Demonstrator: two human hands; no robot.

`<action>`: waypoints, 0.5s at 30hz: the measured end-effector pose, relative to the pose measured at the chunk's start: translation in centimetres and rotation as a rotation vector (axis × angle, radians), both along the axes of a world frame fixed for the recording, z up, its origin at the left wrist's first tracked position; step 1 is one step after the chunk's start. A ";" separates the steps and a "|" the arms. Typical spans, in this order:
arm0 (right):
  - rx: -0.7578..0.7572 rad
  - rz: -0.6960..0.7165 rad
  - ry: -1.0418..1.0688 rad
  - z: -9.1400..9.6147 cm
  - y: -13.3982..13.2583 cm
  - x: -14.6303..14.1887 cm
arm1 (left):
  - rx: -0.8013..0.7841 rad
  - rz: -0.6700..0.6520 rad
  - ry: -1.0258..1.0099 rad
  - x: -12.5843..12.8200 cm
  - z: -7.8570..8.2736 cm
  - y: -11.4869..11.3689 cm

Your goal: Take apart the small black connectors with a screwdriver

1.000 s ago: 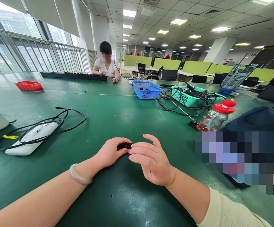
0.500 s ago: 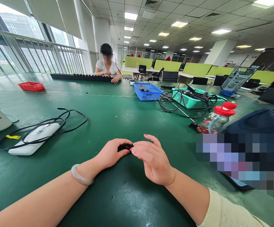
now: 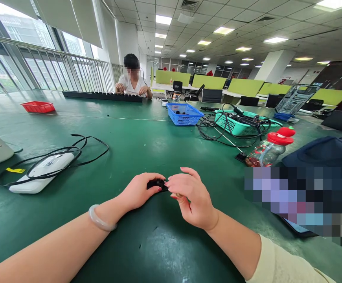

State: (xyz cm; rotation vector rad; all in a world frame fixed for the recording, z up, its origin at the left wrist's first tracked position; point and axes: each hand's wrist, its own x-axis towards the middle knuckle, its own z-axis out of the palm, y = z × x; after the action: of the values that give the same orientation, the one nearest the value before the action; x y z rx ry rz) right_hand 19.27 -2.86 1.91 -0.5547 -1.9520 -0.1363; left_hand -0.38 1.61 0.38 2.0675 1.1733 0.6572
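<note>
My left hand (image 3: pixel 138 191) rests on the green table (image 3: pixel 124 243), thumb and fingers closed around a small black object (image 3: pixel 158 184). Most of that object is covered by the fingers, so its kind does not show. Just to the right is my right hand (image 3: pixel 193 196), its fingertips at the object's right end. A tiny tan thing (image 3: pixel 179 195) shows between the thumb and the curled fingers, too small to name. The little finger is stretched away from the others.
To the left lie a white device (image 3: pixel 43 173) wrapped in black cable and a red tray (image 3: pixel 38 107). Ahead are a blue basket (image 3: pixel 185 120) and a green basket (image 3: pixel 232 126) with cables. A red-lidded jar (image 3: pixel 267 153) stands right. Across the table sits a person (image 3: pixel 132 82) behind a long black strip (image 3: pixel 100 96).
My right hand has turned slightly, so its thumb now shows below the fingers, with the tiny tan thing. My left hand stays put. Across the table, the person's hands have moved apart.
</note>
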 end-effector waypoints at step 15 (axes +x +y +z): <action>-0.097 -0.034 0.052 -0.6 0.4 0.2 | 0.002 -0.022 -0.015 -0.1 -0.1 -0.1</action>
State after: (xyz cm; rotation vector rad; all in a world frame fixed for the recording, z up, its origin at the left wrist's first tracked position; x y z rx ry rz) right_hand 19.47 -2.50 1.30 -0.6491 -1.9068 -0.0480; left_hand -0.44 1.52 0.32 2.0706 1.1402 0.6621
